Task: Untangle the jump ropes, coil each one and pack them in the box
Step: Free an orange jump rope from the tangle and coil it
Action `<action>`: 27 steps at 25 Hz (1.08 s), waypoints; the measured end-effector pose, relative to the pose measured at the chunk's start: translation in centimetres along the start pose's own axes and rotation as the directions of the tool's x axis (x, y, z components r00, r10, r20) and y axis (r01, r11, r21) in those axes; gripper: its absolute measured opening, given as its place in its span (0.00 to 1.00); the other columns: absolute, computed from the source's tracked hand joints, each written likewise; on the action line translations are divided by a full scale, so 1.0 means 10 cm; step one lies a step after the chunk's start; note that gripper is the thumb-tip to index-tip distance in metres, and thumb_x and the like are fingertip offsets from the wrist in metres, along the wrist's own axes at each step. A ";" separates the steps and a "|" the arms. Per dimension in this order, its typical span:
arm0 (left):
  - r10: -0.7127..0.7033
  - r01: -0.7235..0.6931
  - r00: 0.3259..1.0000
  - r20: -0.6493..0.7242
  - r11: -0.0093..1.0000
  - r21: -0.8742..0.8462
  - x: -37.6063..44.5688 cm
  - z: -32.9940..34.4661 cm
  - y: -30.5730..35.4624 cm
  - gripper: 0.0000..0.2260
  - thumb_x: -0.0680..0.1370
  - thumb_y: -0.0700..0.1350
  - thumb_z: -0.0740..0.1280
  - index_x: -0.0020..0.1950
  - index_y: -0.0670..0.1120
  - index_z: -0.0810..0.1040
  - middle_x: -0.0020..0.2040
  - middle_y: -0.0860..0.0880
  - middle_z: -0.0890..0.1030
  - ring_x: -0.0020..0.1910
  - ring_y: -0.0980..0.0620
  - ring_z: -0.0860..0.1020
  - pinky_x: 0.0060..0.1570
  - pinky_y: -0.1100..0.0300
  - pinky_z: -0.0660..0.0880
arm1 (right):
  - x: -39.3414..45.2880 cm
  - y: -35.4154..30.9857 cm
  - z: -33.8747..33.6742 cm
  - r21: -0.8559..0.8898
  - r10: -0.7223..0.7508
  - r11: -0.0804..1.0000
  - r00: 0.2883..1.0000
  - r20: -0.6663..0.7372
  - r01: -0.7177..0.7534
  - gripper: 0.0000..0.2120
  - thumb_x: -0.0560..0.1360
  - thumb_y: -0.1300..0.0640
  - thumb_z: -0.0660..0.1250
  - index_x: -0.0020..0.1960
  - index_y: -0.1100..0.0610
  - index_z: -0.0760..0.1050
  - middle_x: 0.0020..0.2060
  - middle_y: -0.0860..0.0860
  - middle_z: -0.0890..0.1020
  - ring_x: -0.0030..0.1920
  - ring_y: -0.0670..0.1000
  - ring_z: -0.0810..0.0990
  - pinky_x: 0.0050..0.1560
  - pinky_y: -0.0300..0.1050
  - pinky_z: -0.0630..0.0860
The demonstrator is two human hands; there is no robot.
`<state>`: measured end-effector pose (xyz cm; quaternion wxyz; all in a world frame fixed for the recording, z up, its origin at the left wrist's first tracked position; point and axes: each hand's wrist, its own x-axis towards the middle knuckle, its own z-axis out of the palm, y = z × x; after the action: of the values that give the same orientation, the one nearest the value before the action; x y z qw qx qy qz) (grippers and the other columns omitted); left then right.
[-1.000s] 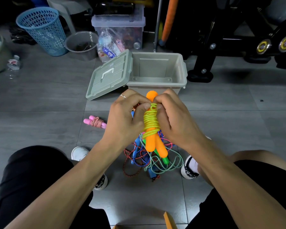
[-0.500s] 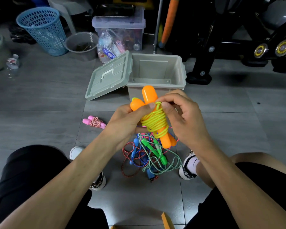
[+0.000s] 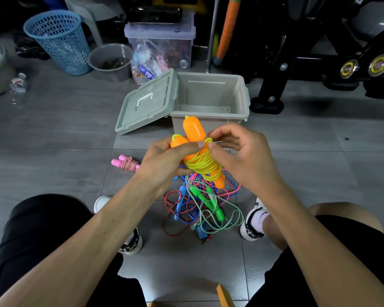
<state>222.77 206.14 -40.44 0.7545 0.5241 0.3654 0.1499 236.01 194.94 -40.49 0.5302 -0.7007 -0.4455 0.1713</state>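
Observation:
My left hand (image 3: 164, 160) grips an orange-handled jump rope (image 3: 194, 131) with its yellow cord (image 3: 205, 166) wound round both handles. My right hand (image 3: 242, 156) pinches the yellow cord's end near the top of the winding. Below my hands, a tangle of ropes (image 3: 200, 209) lies on the floor: red, blue and pink cords, a green-and-white cord, green handles and blue handles. A coiled pink-handled rope (image 3: 125, 162) lies on the floor to the left. The grey-green box (image 3: 211, 111) stands open just beyond my hands, its lid (image 3: 146, 103) leaning against its left side.
A blue mesh basket (image 3: 58, 41), a grey pot (image 3: 110, 60), a clear storage bin (image 3: 162, 38) and a plastic bottle (image 3: 18, 85) stand at the back left. Black exercise equipment (image 3: 319, 52) fills the back right. My shoes (image 3: 253, 220) flank the tangle.
The wound orange rope has tilted from upright to slanting, its handle tops spreading apart. My right hand has shifted from clasping the bundle to pinching the cord near the top.

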 end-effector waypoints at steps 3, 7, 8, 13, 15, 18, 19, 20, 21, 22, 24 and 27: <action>0.039 -0.036 0.998 -0.052 0.998 0.048 0.00 0.04 0.00 0.10 0.72 0.41 0.73 0.49 0.37 0.79 0.47 0.38 0.84 0.47 0.40 0.84 0.50 0.47 0.81 | 0.02 -0.01 -0.01 -0.291 -0.100 0.951 0.995 0.016 0.101 0.05 0.72 0.52 0.66 0.46 0.52 0.75 0.41 0.46 0.79 0.40 0.44 0.79 0.40 0.42 0.79; 0.032 -0.029 0.996 -0.083 0.998 0.047 0.00 0.07 -0.01 0.14 0.72 0.40 0.73 0.53 0.34 0.78 0.49 0.37 0.83 0.49 0.38 0.83 0.52 0.44 0.80 | 0.09 0.00 -0.02 -0.510 -0.110 0.845 0.986 0.129 0.161 0.07 0.75 0.56 0.62 0.40 0.57 0.71 0.33 0.48 0.71 0.34 0.49 0.69 0.37 0.49 0.71; 0.020 -0.016 0.998 -0.065 0.999 0.051 0.00 0.05 0.00 0.14 0.72 0.41 0.74 0.53 0.36 0.78 0.49 0.37 0.84 0.49 0.38 0.83 0.52 0.43 0.80 | 0.09 0.01 -0.02 -0.455 -0.103 0.875 0.982 0.158 0.165 0.08 0.75 0.57 0.61 0.38 0.57 0.70 0.30 0.47 0.70 0.32 0.47 0.68 0.35 0.48 0.68; 0.034 -0.019 0.995 -0.094 0.988 0.153 0.07 0.00 0.04 0.19 0.62 0.59 0.79 0.39 0.46 0.80 0.34 0.46 0.81 0.33 0.46 0.82 0.33 0.54 0.79 | 0.02 -0.03 0.02 -0.043 0.048 0.998 0.950 0.309 -0.036 0.09 0.75 0.56 0.60 0.36 0.52 0.68 0.25 0.44 0.69 0.26 0.44 0.65 0.29 0.45 0.61; 0.077 -0.046 0.976 -0.203 0.987 0.153 0.14 0.02 -0.01 0.18 0.63 0.57 0.78 0.30 0.48 0.73 0.26 0.49 0.72 0.24 0.50 0.73 0.27 0.61 0.73 | 0.00 -0.03 0.07 0.005 0.041 0.999 0.947 0.318 -0.044 0.09 0.74 0.58 0.60 0.35 0.55 0.69 0.25 0.45 0.68 0.26 0.43 0.64 0.29 0.42 0.60; 0.164 -0.080 0.927 -0.336 0.965 0.250 0.27 0.01 -0.10 0.25 0.65 0.55 0.78 0.23 0.50 0.62 0.22 0.53 0.62 0.20 0.53 0.62 0.21 0.68 0.61 | -0.06 -0.02 0.11 0.004 0.002 1.000 0.946 0.324 -0.004 0.09 0.74 0.60 0.61 0.35 0.57 0.69 0.23 0.43 0.68 0.24 0.43 0.64 0.28 0.34 0.59; 0.167 -0.070 0.917 -0.362 0.962 0.266 0.29 0.00 -0.13 0.27 0.65 0.55 0.78 0.22 0.50 0.61 0.21 0.54 0.61 0.20 0.54 0.61 0.20 0.69 0.59 | -0.08 0.00 0.11 -0.009 -0.001 1.000 0.948 0.320 0.005 0.09 0.74 0.61 0.62 0.35 0.56 0.70 0.23 0.43 0.69 0.24 0.42 0.65 0.27 0.33 0.59; 0.153 -0.050 0.912 -0.381 0.963 0.266 0.31 -0.01 -0.17 0.27 0.65 0.55 0.77 0.21 0.50 0.60 0.20 0.54 0.60 0.19 0.54 0.60 0.20 0.69 0.59 | -0.10 0.03 0.11 -0.028 0.008 1.000 0.951 0.310 0.001 0.09 0.74 0.61 0.62 0.35 0.57 0.70 0.23 0.43 0.69 0.24 0.42 0.65 0.27 0.32 0.59; 0.130 -0.029 0.910 -0.393 0.967 0.253 0.32 -0.01 -0.21 0.27 0.65 0.55 0.77 0.21 0.50 0.61 0.20 0.53 0.60 0.20 0.53 0.61 0.21 0.69 0.61 | -0.11 0.08 0.10 -0.055 0.030 0.998 0.954 0.298 -0.014 0.09 0.74 0.62 0.63 0.35 0.58 0.71 0.23 0.43 0.70 0.24 0.42 0.65 0.27 0.32 0.59; 0.113 -0.016 0.915 -0.388 0.969 0.245 0.32 -0.01 -0.23 0.26 0.65 0.56 0.77 0.22 0.49 0.62 0.22 0.51 0.61 0.21 0.51 0.62 0.23 0.67 0.65 | -0.10 0.13 0.09 -0.095 0.063 0.995 0.956 0.285 -0.038 0.10 0.75 0.62 0.64 0.35 0.59 0.72 0.23 0.43 0.70 0.24 0.42 0.66 0.27 0.32 0.59; 0.098 -0.001 0.935 -0.340 0.961 0.275 0.29 -0.02 -0.26 0.23 0.65 0.58 0.76 0.28 0.44 0.69 0.26 0.47 0.66 0.26 0.48 0.68 0.30 0.55 0.78 | -0.08 0.22 0.09 -0.207 0.139 0.975 0.949 0.281 -0.082 0.11 0.78 0.60 0.64 0.36 0.58 0.71 0.24 0.45 0.70 0.26 0.44 0.66 0.29 0.38 0.62; 0.070 0.016 0.956 -0.285 0.957 0.290 0.23 -0.04 -0.26 0.25 0.63 0.61 0.76 0.39 0.41 0.75 0.33 0.44 0.76 0.35 0.43 0.79 0.41 0.38 0.80 | -0.05 0.29 0.12 -0.296 0.154 0.954 0.935 0.319 -0.056 0.15 0.79 0.49 0.61 0.39 0.57 0.70 0.29 0.48 0.71 0.31 0.46 0.69 0.33 0.45 0.65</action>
<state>223.68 206.78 -43.78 0.6055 0.6057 0.4835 0.1810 236.15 195.10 -43.66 0.3304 -0.7521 -0.5114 0.2523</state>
